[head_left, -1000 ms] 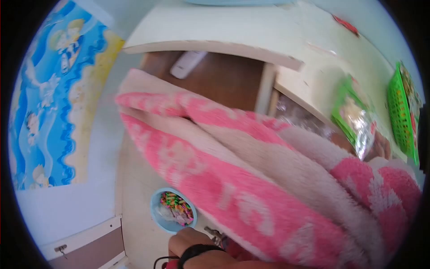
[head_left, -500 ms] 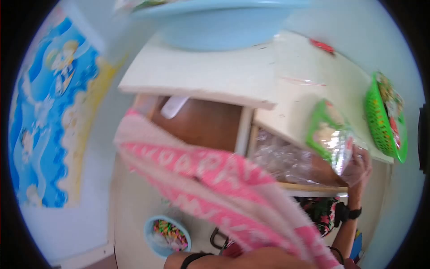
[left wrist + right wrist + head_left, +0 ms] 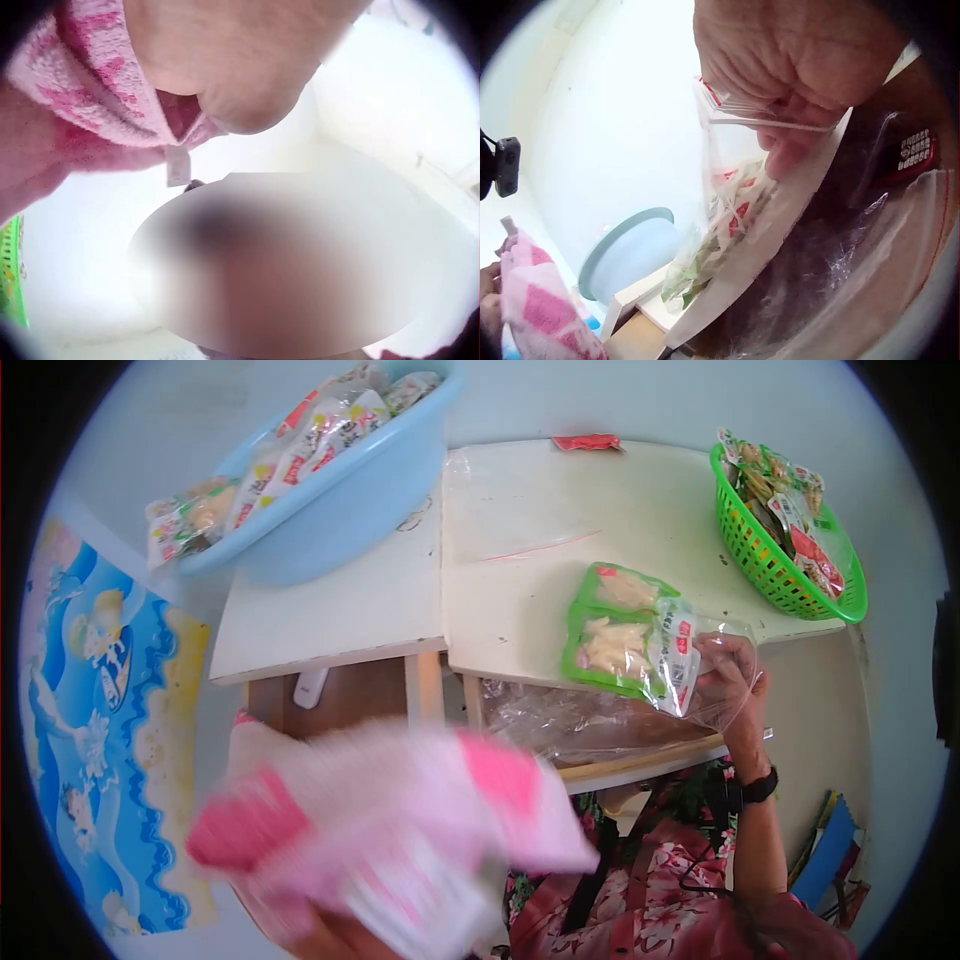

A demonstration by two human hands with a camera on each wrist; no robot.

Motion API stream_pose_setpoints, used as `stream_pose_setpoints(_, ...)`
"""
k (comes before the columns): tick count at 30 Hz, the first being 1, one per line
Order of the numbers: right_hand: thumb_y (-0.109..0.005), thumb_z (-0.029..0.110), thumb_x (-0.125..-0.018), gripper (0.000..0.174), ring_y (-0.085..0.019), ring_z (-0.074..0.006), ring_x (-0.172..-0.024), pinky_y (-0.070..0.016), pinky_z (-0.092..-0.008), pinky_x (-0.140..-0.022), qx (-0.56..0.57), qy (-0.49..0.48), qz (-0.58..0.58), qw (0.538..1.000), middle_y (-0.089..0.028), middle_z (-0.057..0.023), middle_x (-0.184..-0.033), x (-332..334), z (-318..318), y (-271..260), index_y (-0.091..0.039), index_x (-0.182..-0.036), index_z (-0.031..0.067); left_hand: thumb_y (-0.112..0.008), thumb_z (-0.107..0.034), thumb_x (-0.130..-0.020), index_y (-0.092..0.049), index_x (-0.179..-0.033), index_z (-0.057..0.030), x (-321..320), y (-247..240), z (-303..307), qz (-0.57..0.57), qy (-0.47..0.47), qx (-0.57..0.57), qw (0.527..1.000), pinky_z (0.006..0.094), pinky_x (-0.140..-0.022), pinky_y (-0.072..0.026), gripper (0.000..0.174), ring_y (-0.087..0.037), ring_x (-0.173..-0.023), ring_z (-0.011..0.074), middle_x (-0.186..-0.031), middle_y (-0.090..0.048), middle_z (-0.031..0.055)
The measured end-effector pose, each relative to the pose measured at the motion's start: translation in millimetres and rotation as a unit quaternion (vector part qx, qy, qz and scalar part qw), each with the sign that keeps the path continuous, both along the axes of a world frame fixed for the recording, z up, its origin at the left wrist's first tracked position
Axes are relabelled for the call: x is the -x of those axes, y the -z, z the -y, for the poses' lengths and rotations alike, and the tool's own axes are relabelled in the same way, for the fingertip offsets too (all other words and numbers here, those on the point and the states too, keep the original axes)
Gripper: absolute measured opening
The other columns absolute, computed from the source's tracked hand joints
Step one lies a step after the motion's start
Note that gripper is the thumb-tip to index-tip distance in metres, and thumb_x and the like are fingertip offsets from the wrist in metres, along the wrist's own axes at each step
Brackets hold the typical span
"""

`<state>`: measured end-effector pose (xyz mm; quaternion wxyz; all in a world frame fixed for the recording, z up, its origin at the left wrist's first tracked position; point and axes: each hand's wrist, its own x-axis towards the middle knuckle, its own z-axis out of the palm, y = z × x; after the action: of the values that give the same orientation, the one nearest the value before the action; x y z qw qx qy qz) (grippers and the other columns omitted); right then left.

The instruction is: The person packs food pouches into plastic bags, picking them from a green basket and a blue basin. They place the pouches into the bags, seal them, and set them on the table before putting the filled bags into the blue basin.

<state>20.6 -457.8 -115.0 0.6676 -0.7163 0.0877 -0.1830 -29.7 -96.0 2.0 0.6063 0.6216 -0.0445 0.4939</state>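
Note:
A pink-and-white towel [image 3: 370, 810] hangs blurred in front of the left drawer in the head view. My left hand [image 3: 217, 60] grips it, its folds bunched beside the fingers in the left wrist view. In the head view most of that hand is hidden behind the cloth. My right hand [image 3: 728, 670] holds the end of a clear zip bag [image 3: 738, 640] over the front edge of the white table. Inside the bag lie green-edged snack packs [image 3: 612, 645] with pale pieces. The right wrist view shows the fingers curled at the bag's zip [image 3: 772, 124].
A light blue basin [image 3: 330, 525] full of snack packs stands at the table's left. At the right is a green basket [image 3: 760, 565] of packs. Two drawers stand open; the right one holds clear plastic bags [image 3: 580, 720], the left a white remote [image 3: 311, 687]. A red wrapper [image 3: 588, 442] lies behind.
The towel has swung down and bunched up at lower left. The head view has turned right, bringing the basin, basket and right hand with the zip bag fully into view.

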Motion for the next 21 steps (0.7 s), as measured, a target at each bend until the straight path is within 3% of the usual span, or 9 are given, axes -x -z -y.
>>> stream_pose_setpoints(3, -0.066, 0.014, -0.099, 0.020, -0.071, -0.0170, -0.109, -0.0579, -0.0273, -0.078, 0.009, -0.011, -0.010, 1.000, -0.074, -0.0074, -0.118, -1.5, 1.4, 0.8, -0.072, -0.115, 0.0023, -0.053, -0.013, -0.107, -0.062, -0.127, 0.0045, -5.4, 1.2, 2.9, -0.014, -0.057, -0.012, 0.998, 0.0354, -0.082, -0.0527, 0.029, -0.069, -0.100, 0.0232, -0.118, -0.068, 0.0121)
stream_pose_setpoints(6, -0.065, 0.010, -0.099, 0.021, -0.071, -0.0175, -0.110, -0.0602, -0.0290, -0.080, -0.008, -0.041, 0.000, 0.999, -0.073, -0.0080, -0.119, 2.5, 5.6, -3.4, -0.071, -0.117, 0.0008, -0.053, -0.014, -0.107, -0.061, -0.128, 0.0047, -15.9, 5.9, 15.4, -0.095, -0.052, -0.175, 0.979, 0.0354, -0.082, -0.0527, 0.029, -0.069, -0.100, 0.0232, -0.119, -0.068, 0.0121)
stream_pose_setpoints(7, -0.064, 0.009, -0.099, 0.021, -0.071, -0.0177, -0.110, -0.0610, -0.0297, -0.081, -0.018, -0.049, 0.011, 0.999, -0.073, -0.0082, -0.119, 2.5, 5.7, -6.9, -0.071, -0.118, 0.0003, -0.056, -0.012, -0.106, -0.064, -0.124, 0.0033, -16.8, 1.8, 26.3, -0.167, -0.047, -0.288, 0.942, 0.0336, -0.077, -0.0511, 0.025, -0.068, -0.094, 0.0207, -0.112, -0.069, 0.0108)
stream_pose_setpoints(9, -0.063, 0.007, -0.101, 0.021, -0.071, -0.0179, -0.111, -0.0621, -0.0311, -0.081, -0.054, -0.068, 0.021, 0.996, -0.073, -0.0087, -0.119, 2.9, 9.8, -5.5, -0.070, -0.119, -0.0007, -0.064, -0.008, -0.096, -0.067, -0.110, 0.0011, -30.1, 20.2, 30.2, -0.245, 0.015, -0.363, 0.899, 0.0397, -0.082, -0.0498, 0.017, -0.064, -0.089, 0.0340, -0.098, -0.067, 0.0163)
stream_pose_setpoints(12, -0.062, 0.006, -0.103, 0.021, -0.071, -0.0180, -0.111, -0.0622, -0.0316, -0.083, -0.093, -0.097, 0.011, 0.991, -0.073, -0.0092, -0.119, 0.4, 13.2, 0.8, -0.069, -0.122, -0.0016, -0.068, -0.011, -0.090, -0.067, -0.118, 0.0000, -37.2, 25.5, 30.6, -0.318, -0.002, -0.525, 0.790, 0.0473, -0.087, -0.0477, 0.030, -0.064, -0.096, 0.0366, -0.105, -0.068, 0.0162)
stream_pose_setpoints(13, -0.062, 0.006, -0.104, 0.022, -0.071, -0.0180, -0.111, -0.0620, -0.0316, -0.083, -0.103, -0.106, 0.001, 0.989, -0.073, -0.0093, -0.119, 0.2, 15.4, 0.9, -0.068, -0.123, -0.0018, -0.071, -0.014, -0.086, -0.066, -0.126, 0.0009, -36.1, 23.4, 33.9, -0.274, -0.006, -0.552, 0.788, 0.0516, -0.096, -0.0453, 0.043, -0.063, -0.109, 0.0364, -0.120, -0.066, 0.0162)
stream_pose_setpoints(17, -0.062, 0.007, -0.105, 0.024, -0.071, -0.0166, -0.112, -0.0587, -0.0306, -0.092, -0.102, -0.138, -0.019, 0.985, -0.074, -0.0092, -0.119, 2.1, 21.3, -11.2, -0.068, -0.126, -0.0029, -0.074, -0.016, -0.082, -0.062, -0.134, 0.0045, -20.6, -2.4, 69.5, -0.202, 0.006, -0.535, 0.820, 0.0516, -0.107, -0.0418, 0.057, -0.056, -0.129, 0.0395, -0.141, -0.057, 0.0191)
stream_pose_setpoints(20, -0.062, 0.005, -0.104, 0.025, -0.070, -0.0151, -0.111, -0.0558, -0.0303, -0.097, -0.022, -0.155, -0.015, 0.988, -0.075, -0.0082, -0.119, -4.4, 26.0, -10.4, -0.069, -0.127, -0.0032, -0.074, -0.015, -0.083, -0.059, -0.138, 0.0039, -26.9, -1.5, 93.3, -0.117, 0.084, -0.561, 0.815, 0.0524, -0.109, -0.0412, 0.060, -0.051, -0.137, 0.0380, -0.142, -0.056, 0.0201)
stream_pose_setpoints(21, -0.061, 0.006, -0.104, 0.028, -0.070, -0.0161, -0.112, -0.0532, -0.0314, -0.101, -0.021, -0.163, 0.006, 0.986, -0.076, -0.0110, -0.119, -4.4, 24.9, -14.2, -0.069, -0.129, -0.0046, -0.075, -0.013, -0.082, -0.055, -0.143, 0.0033, -30.4, -1.1, 102.8, -0.136, 0.118, -0.580, 0.795, 0.0518, -0.117, -0.0368, 0.066, -0.046, -0.143, 0.0426, -0.145, -0.056, 0.0219)
